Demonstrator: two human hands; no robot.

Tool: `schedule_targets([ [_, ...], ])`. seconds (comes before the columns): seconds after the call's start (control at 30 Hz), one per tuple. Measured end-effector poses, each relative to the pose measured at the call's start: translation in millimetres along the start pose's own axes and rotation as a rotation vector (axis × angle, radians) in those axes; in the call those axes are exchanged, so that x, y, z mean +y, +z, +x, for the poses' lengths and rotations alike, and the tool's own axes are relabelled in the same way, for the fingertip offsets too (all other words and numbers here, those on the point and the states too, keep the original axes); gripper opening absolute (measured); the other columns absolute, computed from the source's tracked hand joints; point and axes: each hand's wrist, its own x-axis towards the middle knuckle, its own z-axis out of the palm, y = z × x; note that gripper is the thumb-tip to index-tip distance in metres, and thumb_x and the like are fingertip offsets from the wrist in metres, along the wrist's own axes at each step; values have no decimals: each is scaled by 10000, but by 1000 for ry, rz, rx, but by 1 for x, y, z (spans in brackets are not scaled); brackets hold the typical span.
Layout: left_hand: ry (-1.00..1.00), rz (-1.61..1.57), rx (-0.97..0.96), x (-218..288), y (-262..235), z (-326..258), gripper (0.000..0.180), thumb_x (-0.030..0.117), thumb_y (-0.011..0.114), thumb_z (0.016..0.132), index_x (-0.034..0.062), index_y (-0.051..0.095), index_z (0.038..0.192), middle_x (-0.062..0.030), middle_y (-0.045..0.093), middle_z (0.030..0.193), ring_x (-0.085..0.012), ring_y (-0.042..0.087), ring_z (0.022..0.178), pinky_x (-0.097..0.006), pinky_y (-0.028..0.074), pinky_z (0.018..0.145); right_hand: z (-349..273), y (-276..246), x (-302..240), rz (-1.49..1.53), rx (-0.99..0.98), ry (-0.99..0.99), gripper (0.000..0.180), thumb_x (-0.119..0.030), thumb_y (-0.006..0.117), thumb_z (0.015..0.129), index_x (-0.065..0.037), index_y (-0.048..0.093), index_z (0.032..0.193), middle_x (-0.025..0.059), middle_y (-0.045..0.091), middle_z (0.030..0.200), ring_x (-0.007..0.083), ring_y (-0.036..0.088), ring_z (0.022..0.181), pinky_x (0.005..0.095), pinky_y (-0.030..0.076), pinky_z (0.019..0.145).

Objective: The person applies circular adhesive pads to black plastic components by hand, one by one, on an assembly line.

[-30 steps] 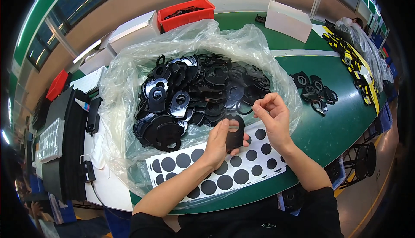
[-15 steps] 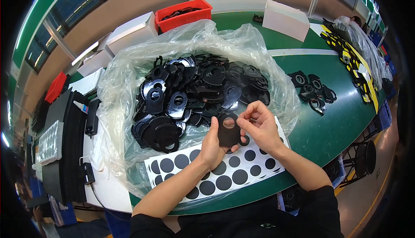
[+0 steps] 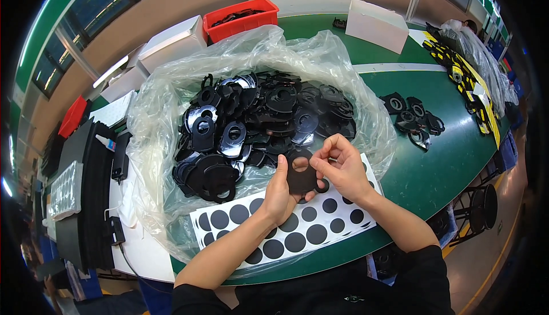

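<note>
Head view: a black part (image 3: 301, 179) is held in front of the body, above the sheet (image 3: 323, 218) of dark discs and just on the near side of the heap (image 3: 274, 115) in the clear bag (image 3: 154, 103). It is gripped by the left hand (image 3: 278, 198), which is half closed: the thumb is laid along the left edge, the fingers are passed behind, and fingertips are seen at the lower right edge. By the right hand (image 3: 340, 169) a pinch is made, thumb and forefinger brought together at the right edge, near the round hole; whether anything thin is caught between them cannot be told. A small dark ring (image 3: 323, 186) is seen beside the left fingertips; whether it is joined to the part cannot be made out.

The part is judged to be light, thin and fairly stiff, probably plastic. Glossy faces are shown by several pieces in the heap, so some slip and easy scratching are to be expected. It is best held by its outer edges, with the broad lower end supported from behind; the narrow rim around the hole is probably the weakest place and should not be squeezed. Similar pieces (image 3: 412, 118) are grouped on the green counter (image 3: 452, 166) to the right.
</note>
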Motion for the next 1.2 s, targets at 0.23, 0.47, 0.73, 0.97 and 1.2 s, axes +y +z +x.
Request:
schedule_targets([
  [0.23, -8, 41, 26, 2, 6, 0, 654, 579, 97, 971, 69, 481, 1114, -97, 574, 944, -182, 578, 843, -273, 406, 602, 0, 1, 1, 0, 16, -17, 199, 1, 613, 861, -39, 419, 878, 62, 581, 803, 56, 530, 579, 189, 455, 488],
  [0.47, 32, 119, 6, 3, 4, -1, 427, 443, 305, 1007, 64, 485, 1086, -91, 586, 917, -159, 581, 814, -259, 414, 571, -2, 3, 4, -41, 20, -67, 190, -12, 620, 860, -37, 433, 879, 50, 588, 798, 48, 524, 541, 180, 428, 492],
  [0.73, 5, 37, 93, 2, 4, -2, 137, 190, 450, 956, 88, 457, 1048, -79, 548, 940, -164, 551, 765, -277, 416, 532, -5, 6, -2, -80, 20, -52, 201, 8, 634, 839, -35, 441, 877, 67, 605, 818, 67, 540, 584, 206, 458, 523],
  [0.97, 28, -13, 84, -1, -1, -3, 151, 182, 428, 967, 103, 450, 1094, -58, 568, 967, -150, 562, 820, -273, 405, 547, 0, -3, 0, -844, 19, -783, 233, 64, 651, 746, -12, 585, 956, 78, 643, 834, 203, 615, 774, 300, 497, 620],
  [1.2, 85, -36, 125, -2, 3, -6, 223, 171, 467, 952, 104, 415, 1159, -67, 536, 1006, -163, 538, 801, -287, 409, 537, -3, 10, -17, -1107, 208, -912, 262, 8, 667, 723, -28, 635, 981, 99, 658, 903, 272, 586, 863, 353, 475, 754],
])
